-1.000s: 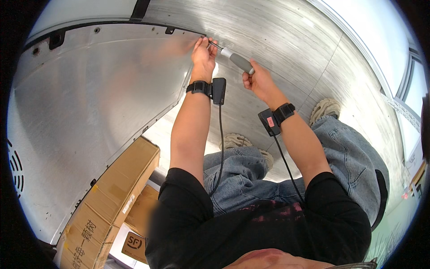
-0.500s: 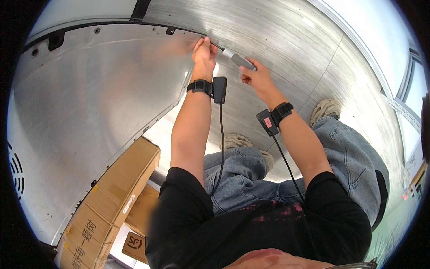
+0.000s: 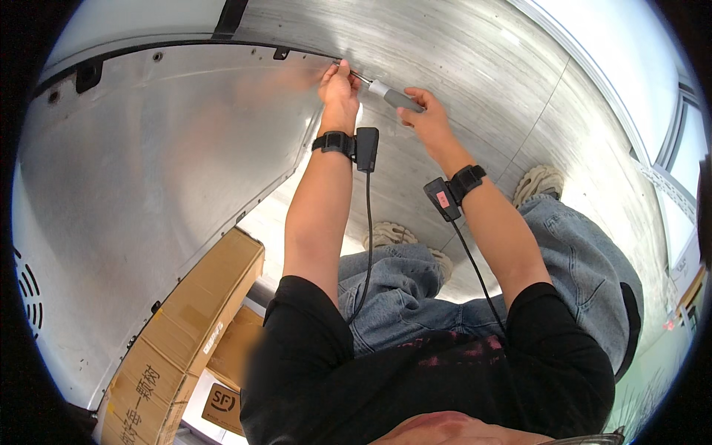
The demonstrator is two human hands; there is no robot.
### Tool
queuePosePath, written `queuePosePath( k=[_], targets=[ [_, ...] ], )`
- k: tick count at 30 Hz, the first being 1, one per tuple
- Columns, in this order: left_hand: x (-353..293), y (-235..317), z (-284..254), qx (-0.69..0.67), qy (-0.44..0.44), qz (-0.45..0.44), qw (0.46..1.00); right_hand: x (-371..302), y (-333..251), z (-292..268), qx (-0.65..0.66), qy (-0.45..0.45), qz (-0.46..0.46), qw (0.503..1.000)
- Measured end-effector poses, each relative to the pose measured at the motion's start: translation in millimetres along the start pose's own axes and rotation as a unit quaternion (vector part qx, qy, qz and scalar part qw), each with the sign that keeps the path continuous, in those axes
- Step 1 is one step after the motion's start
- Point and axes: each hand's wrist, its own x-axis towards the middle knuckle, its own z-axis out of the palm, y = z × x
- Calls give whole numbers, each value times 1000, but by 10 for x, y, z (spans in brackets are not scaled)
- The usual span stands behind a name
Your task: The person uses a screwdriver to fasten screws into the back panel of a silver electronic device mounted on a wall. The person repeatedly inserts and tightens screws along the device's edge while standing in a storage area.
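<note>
A screwdriver [image 3: 397,98] with a grey and white handle and a thin metal shaft points at the far right corner of a large metal panel [image 3: 185,148]. My right hand [image 3: 429,119] has thumb and fingers around the back end of the handle, in a loose grip. At the panel's corner, my left hand [image 3: 339,85] is closed, its thumb and fingers pinched around the front of the shaft. The screwdriver's tip, and whatever it meets there, is mostly hidden by those fingers. Black straps with small boxes and cables sit on both wrists.
A long cardboard box [image 3: 178,326] lies along the panel's near edge, with a smaller carton [image 3: 222,404] beside it. Pale wood-look floor [image 3: 475,67] extends beyond my hands. My shoe [image 3: 540,182] rests at the right, and a white frame [image 3: 630,96] runs along the right side.
The fingers of my right hand have shifted on the screwdriver handle and opened slightly. My left hand stays at the panel's corner, with hardly any movement.
</note>
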Motion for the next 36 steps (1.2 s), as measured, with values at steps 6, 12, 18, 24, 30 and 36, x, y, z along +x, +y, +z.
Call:
queuePosePath(
  k=[6, 12, 18, 24, 30, 36],
  targets=[
    [-18, 12, 15, -31, -13, 2, 999, 24, -129, -153, 241, -102, 243, 934],
    [-27, 4, 53, -40, -16, 14, 999, -20, -58, -23, -7, 2, 45, 999],
    [-1, 10, 21, -12, 8, 9, 1000, -20, -227, -33, 128, -16, 164, 978],
    [-22, 30, 38, -60, -13, -10, 998, 13, -119, -89, 89, -54, 163, 981],
    [-64, 21, 77, 0, 35, 16, 999, 22, -6, -77, -90, -28, 12, 995],
    [1, 17, 46, -47, 9, 3, 999, 0, -182, -130, 193, -88, 215, 953]
  ],
)
